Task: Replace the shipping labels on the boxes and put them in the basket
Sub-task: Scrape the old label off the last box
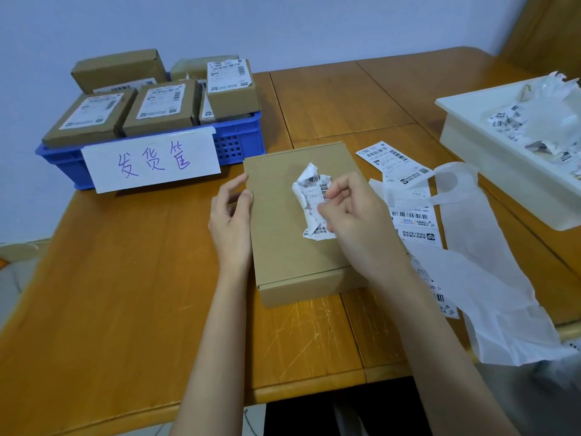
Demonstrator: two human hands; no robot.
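Pinching a crumpled old label (314, 202) in curled right hand (355, 215) fingers, just above a flat cardboard box (283, 247) at table (125, 278) centre. Gripped the box's nine-o'clock edge with the left hand (231, 221). Blue basket (239, 143) of labelled boxes at ten o'clock, fresh labels (412, 212) at three, white tray (490, 152) at two.

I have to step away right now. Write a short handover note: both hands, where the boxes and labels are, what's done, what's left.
Left hand: steadies the left edge of the box on the table.
Right hand: fingers pinch the crumpled old label, mostly peeled off the box top.
Done: several labelled boxes sit in the blue basket, far left.
New labels lie right of the box, with backing paper over them. The white bin, far right, holds scraps.
Left: finish peeling, bin the old label, stick on a new one, put the box in the basket.
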